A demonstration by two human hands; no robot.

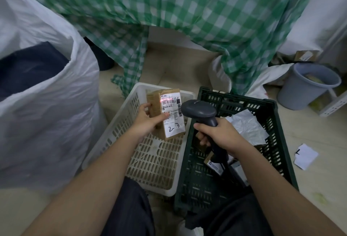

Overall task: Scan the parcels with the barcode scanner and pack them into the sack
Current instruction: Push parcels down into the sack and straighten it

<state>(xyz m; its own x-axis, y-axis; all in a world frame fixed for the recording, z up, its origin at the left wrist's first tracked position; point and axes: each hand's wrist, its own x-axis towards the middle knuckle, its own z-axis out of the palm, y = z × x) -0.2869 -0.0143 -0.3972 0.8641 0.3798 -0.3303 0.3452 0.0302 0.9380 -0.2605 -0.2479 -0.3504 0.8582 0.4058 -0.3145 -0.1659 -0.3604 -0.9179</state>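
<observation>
1. The left hand (145, 121) grips a brown parcel (166, 112) above a white basket (150, 153) on the pale floor (309, 170).
2. The right hand (218, 134) clasps the scanner (201, 112), its red line on the parcel's label.
3. A white sack (47, 95) stands left of the hands; a green crate (234, 151) sits beneath the right one.

This looks like a small parcel-sorting room in a courier depot. Left of the white plastic crate (120, 142) stands a large white sack (47, 104); right of it a dark green crate (281, 142) holds labelled parcels (216, 162), with a grey bin (300, 93) beyond.
</observation>
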